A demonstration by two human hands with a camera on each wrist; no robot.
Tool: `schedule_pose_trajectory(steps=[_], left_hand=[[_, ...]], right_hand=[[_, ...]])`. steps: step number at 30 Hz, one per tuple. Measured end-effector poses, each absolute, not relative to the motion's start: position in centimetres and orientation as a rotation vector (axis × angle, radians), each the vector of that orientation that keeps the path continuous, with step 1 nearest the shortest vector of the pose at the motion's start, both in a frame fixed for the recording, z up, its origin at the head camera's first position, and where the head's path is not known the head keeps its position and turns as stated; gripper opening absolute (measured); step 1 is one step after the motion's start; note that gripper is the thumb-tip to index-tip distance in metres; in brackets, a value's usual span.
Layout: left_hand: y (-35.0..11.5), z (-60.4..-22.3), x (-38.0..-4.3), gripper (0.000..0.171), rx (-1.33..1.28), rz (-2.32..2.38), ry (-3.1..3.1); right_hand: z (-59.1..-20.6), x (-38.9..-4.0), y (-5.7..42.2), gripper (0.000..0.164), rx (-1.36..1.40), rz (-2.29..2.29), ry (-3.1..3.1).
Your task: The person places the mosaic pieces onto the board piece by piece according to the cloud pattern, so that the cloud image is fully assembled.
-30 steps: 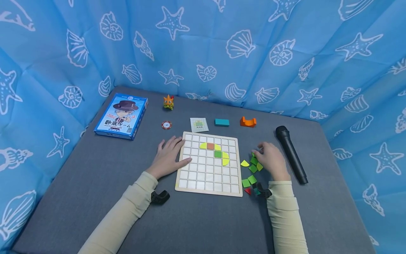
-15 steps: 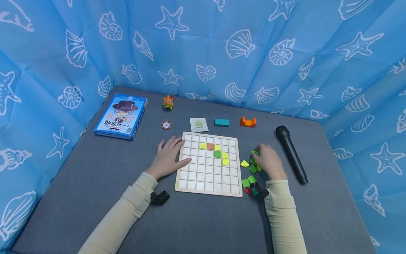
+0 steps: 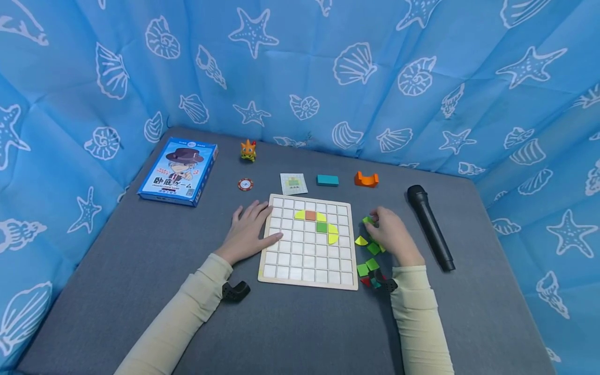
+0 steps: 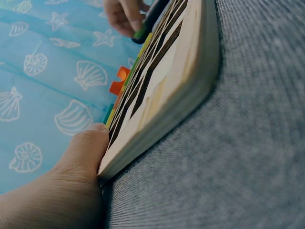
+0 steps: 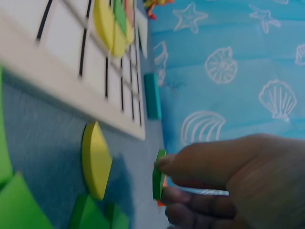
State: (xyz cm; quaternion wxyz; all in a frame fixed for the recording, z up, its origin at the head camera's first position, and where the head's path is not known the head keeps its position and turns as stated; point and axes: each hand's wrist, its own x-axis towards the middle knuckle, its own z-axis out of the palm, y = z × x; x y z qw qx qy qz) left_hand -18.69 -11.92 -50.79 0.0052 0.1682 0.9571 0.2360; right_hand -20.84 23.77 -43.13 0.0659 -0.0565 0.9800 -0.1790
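Note:
A wooden grid board [image 3: 297,260] lies in front of me. On it are an orange-red square tile [image 3: 311,215], a green square tile [image 3: 321,227] and several yellow quarter-round tiles [image 3: 333,234]. My left hand [image 3: 247,233] rests along the board's left edge, its thumb over the rim. To the right of the board, my right hand [image 3: 395,235] pinches a green tile [image 5: 158,175] between thumb and fingers. Under and beside that hand lie loose green tiles [image 3: 372,264], a yellow quarter-round tile [image 3: 361,240] and a red tile [image 3: 365,282]; some are partly hidden.
Behind the board are a pattern card [image 3: 293,184], a teal block [image 3: 327,180], an orange notched block [image 3: 366,179], a poker chip [image 3: 245,184] and a small toy figure [image 3: 248,150]. A blue game box [image 3: 179,172] is far left; a black microphone [image 3: 430,227] lies right.
My right hand has shifted slightly left over the loose tiles and has taken hold of a green tile. The left hand and the board have stayed in place.

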Motion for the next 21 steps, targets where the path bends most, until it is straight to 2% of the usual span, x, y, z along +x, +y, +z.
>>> schedule_pose_trajectory(steps=[15, 21], left_hand=[[-12.0, -50.8, -18.8, 0.084, 0.511, 0.739, 2.985], [-12.0, -50.8, -18.8, 0.084, 0.520, 0.747, 2.990]], right_hand=[[-41.9, -18.9, 18.6, 0.019, -0.546, -0.728, 2.836], [-42.8, -18.5, 17.0, 0.015, -0.691, -0.709, 2.798]])
